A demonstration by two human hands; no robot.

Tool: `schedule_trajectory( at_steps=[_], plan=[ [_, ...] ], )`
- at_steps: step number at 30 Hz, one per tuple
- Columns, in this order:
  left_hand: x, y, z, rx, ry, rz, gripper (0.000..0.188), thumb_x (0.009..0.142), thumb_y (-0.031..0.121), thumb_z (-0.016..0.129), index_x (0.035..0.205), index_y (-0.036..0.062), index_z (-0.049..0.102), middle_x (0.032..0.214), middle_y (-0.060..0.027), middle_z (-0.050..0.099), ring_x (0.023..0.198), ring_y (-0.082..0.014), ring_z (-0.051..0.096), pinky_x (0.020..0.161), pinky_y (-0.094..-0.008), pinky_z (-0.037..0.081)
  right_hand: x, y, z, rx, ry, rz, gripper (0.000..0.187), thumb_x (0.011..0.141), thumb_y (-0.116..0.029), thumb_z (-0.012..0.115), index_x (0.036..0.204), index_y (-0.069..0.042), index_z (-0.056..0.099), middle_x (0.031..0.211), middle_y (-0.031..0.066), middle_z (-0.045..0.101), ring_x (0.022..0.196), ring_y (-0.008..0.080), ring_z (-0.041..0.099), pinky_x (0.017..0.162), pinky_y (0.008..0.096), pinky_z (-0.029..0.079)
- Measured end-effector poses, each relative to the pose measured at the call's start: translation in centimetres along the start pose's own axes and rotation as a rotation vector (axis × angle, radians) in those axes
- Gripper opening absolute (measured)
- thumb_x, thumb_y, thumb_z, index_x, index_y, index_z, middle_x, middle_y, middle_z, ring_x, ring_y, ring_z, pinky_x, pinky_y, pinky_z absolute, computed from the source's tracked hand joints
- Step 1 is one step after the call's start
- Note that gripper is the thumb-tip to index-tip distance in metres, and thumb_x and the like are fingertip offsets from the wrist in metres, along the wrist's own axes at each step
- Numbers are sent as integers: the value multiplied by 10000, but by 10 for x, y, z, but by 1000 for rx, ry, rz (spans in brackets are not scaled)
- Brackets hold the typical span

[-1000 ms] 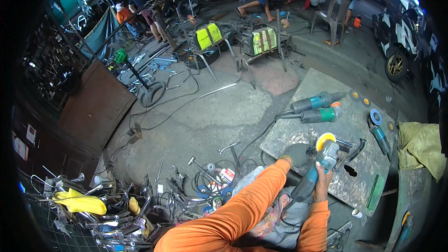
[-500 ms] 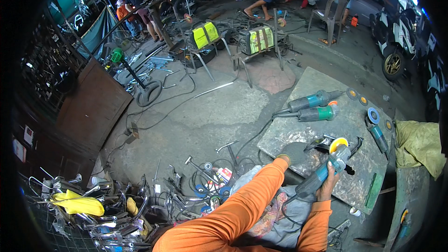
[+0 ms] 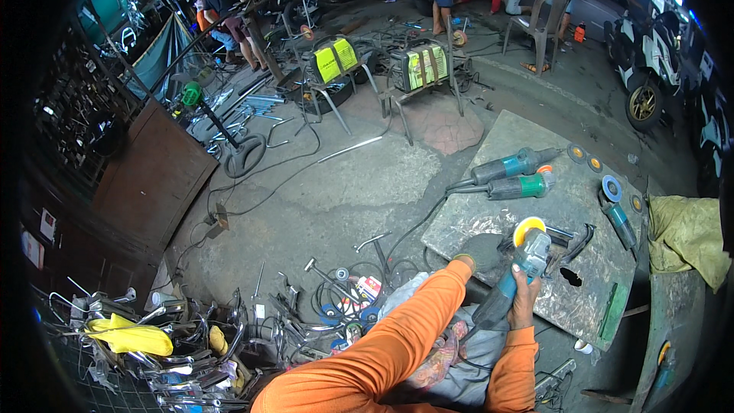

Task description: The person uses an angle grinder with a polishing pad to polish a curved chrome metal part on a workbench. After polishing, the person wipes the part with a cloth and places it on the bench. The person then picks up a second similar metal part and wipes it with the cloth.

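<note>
My right hand [image 3: 523,302] is bare and wrapped round a teal and grey angle grinder [image 3: 532,254], which carries a yellow disc [image 3: 528,227]. My left hand [image 3: 482,249], in a dark glove, lies low over the worn metal-topped table [image 3: 466,222]. It appears to grip a shiny metal piece [image 3: 560,235] that is partly hidden behind the grinder head. The disc is close to the gloved fingers and this piece; I cannot tell whether it touches. To the right of the piece, a black curved metal part [image 3: 584,242] rests on the tabletop.
Two more grinders [image 3: 508,168] lie at the table's far side, another [image 3: 618,218] at its right, beside loose discs [image 3: 595,164]. Metal parts and a yellow cloth [image 3: 130,333] crowd the lower left. Two welding machines [image 3: 334,61] stand on frames ahead; people work beyond.
My right hand and the grinder have shifted left, bringing the yellow disc nearer my gloved left hand. The left hand stays nearly in place. People in the background have moved.
</note>
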State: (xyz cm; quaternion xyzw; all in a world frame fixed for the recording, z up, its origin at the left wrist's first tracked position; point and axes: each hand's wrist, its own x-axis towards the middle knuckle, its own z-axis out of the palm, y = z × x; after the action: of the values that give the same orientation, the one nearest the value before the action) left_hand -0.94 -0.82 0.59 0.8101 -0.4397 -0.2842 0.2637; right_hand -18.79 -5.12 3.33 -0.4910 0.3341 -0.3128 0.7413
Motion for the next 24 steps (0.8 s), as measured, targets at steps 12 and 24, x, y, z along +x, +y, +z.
schedule_trajectory(
  at_steps=[12,24],
  plan=[
    [-7,6,-9,-22,-35,118,587,942,526,620,1364,120,654,1297,-246,675,1180,-396,666,1038,-451,504,1,-4,-2,81,132,18,547,869,-318,816,1274,-2,628,1230,96,597,1122,214,584,985,365,468],
    [15,-23,11,-53,-28,80,398,896,258,648,1242,61,670,1173,-246,706,1098,-425,669,946,-481,519,0,-9,10,-191,29,-90,434,873,-303,803,1153,0,670,989,57,692,855,145,647,760,316,533]
  ],
)
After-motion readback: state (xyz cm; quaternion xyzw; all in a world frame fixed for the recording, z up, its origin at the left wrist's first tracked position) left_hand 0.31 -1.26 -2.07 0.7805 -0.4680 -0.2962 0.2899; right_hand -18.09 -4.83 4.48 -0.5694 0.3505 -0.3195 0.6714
